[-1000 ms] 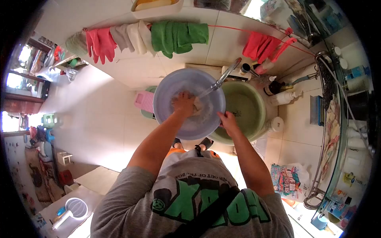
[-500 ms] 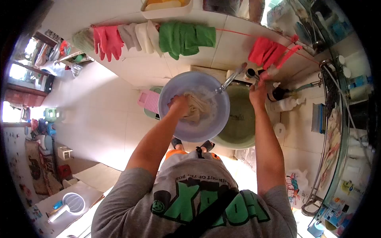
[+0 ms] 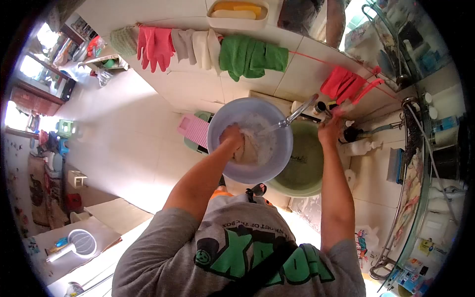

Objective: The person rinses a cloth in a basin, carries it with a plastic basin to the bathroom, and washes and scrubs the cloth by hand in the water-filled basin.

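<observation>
A light purple basin (image 3: 214,153) holds soapy water and a wet beige cloth (image 3: 251,151). My left hand (image 3: 231,136) is down in the basin, closed on the cloth's left part; its fingertips are partly hidden. Water runs from the metal tap (image 3: 298,115) into the basin. My right hand (image 3: 330,131) reaches to the tap's base, its fingers closed around what looks like the tap handle, which they mostly cover. Below that hand is a green basin (image 3: 303,189) with water in it, partly under the purple one.
Green cloth (image 3: 252,57), pink gloves (image 3: 156,47) and a red cloth (image 3: 342,83) hang on a line along the wall. A pink washboard (image 3: 194,130) lies left of the basin. A white pump bottle (image 3: 360,147) stands at right, and a soap tray (image 3: 237,21) is above.
The view has shifted, so the scene sits further right and lower. In the basin, the cloth looks less spread, with more water and foam showing. My right hand stays by the tap.
</observation>
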`<state>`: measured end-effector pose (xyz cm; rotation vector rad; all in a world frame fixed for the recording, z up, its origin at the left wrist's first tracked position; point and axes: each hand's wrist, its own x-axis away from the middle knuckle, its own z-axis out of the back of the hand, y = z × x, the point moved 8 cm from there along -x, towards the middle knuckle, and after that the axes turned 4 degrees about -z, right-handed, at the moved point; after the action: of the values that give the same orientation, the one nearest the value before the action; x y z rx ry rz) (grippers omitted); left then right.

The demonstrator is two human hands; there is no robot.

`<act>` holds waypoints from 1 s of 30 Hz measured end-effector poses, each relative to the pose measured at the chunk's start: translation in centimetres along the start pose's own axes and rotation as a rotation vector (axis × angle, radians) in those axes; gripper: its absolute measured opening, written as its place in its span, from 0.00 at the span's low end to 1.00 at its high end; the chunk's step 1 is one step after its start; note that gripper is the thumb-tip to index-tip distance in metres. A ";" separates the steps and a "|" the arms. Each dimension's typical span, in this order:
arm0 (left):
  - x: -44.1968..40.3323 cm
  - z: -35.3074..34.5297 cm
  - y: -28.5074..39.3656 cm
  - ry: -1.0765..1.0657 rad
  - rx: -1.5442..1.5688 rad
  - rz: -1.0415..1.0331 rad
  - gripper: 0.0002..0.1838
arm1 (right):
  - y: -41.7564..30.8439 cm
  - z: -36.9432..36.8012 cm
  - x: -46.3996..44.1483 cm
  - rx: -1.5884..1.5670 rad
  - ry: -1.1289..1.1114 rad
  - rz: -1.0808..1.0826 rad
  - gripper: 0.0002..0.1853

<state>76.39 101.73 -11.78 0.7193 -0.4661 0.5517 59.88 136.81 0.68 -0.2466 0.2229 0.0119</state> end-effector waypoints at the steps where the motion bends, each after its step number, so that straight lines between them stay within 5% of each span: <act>1: 0.8 0.6 1.3 0.061 -0.130 -0.115 0.26 | -0.4 0.5 0.3 0.010 0.007 0.010 0.37; 6: 5.0 -0.7 3.6 0.141 -0.485 -0.726 0.20 | -0.1 -0.4 0.4 0.003 -0.037 0.026 0.38; 10: 1.6 -1.7 2.2 -0.036 -0.448 -0.313 0.24 | 0.3 -0.9 0.7 0.037 0.014 0.087 0.39; 16: 1.6 -0.5 2.0 0.065 -0.287 -0.207 0.30 | 0.1 -0.4 1.0 0.010 -0.053 0.088 0.41; 20: 4.3 -2.6 4.2 0.543 -0.779 -0.835 0.35 | 0.2 -0.3 1.0 -0.035 -0.034 0.100 0.41; 21: 3.7 -3.3 4.2 0.459 -0.780 -0.837 0.32 | 0.2 -0.1 1.2 -0.045 -0.034 0.108 0.40; 22: 3.2 -3.9 4.2 0.374 -0.779 -0.835 0.30 | 0.2 0.1 1.2 -0.054 -0.033 0.116 0.40; 25: 1.9 -1.2 4.9 -0.052 -0.604 -0.267 0.23 | 0.5 -0.7 1.0 -0.020 -0.053 0.077 0.40; 30: 1.7 -1.5 3.6 0.068 -0.584 -0.124 0.26 | 0.4 -0.8 1.1 -0.010 -0.133 0.094 0.40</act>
<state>75.75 105.59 -10.09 0.1680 -0.4846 0.2968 60.82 137.02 -0.40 -0.2443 0.1016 0.1228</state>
